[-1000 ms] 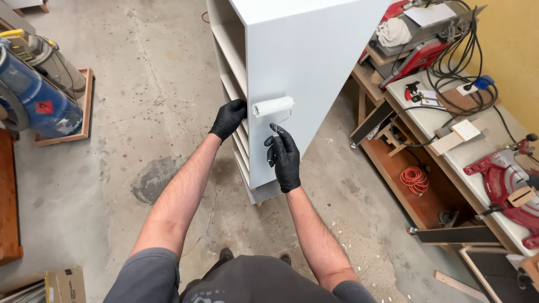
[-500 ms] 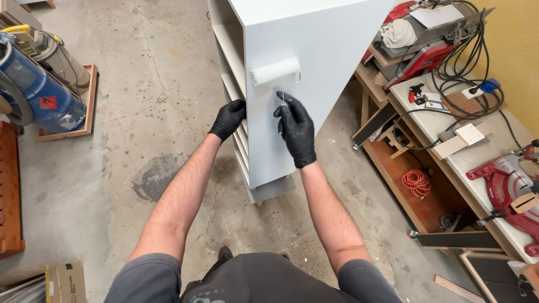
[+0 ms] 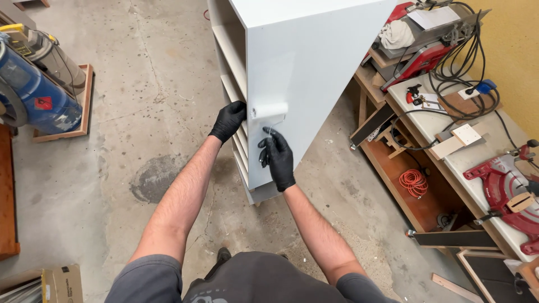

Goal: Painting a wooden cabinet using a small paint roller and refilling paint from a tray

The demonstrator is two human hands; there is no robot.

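Hands: 2, gripping 1 roller (image 3: 269,110), 1 cabinet (image 3: 314,67).

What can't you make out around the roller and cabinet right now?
- Head view: roller handle, hidden inside the right hand.
- Left hand fingertips, wrapped behind the cabinet edge.
- Cabinet top, cut off by the frame's upper edge.
- Paint roller: white on white, its edges blur.

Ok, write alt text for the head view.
A right hand in a black glove holds a paint roller against a white cabinet. The gloved left hand grips the cabinet's front edge; a cluttered workbench stands alongside.
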